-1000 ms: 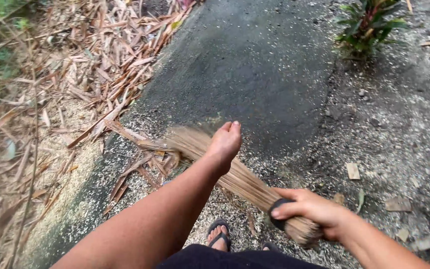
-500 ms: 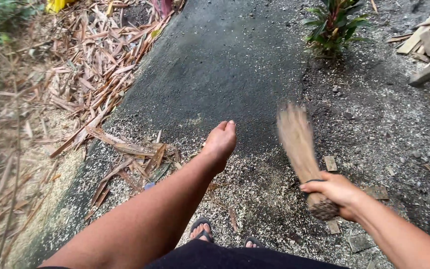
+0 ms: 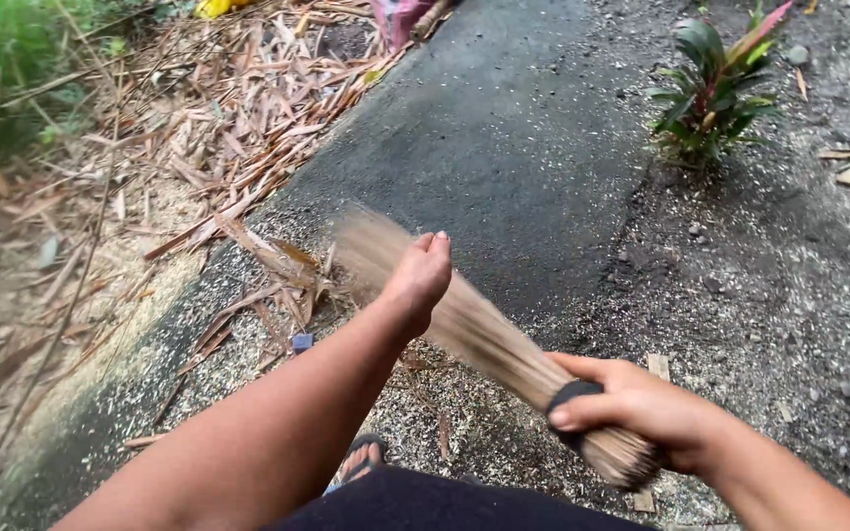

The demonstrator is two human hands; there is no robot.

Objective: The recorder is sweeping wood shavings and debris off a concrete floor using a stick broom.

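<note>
a tan bundled-stick hand broom (image 3: 464,324) is clamped at its black-banded base by the right hand (image 3: 641,408); bristles blurred beside dry brown leaves (image 3: 268,295). left hand (image 3: 417,278) loosely fisted, empty, above the broom. risk: left wrist could be struck.

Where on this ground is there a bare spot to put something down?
The dark pavement ahead is bare between the dry leaf litter on its left and the gravel edge by the red-green plant. It is crowded near the broom, where the right hand grips it: leaves and sawdust.
</note>
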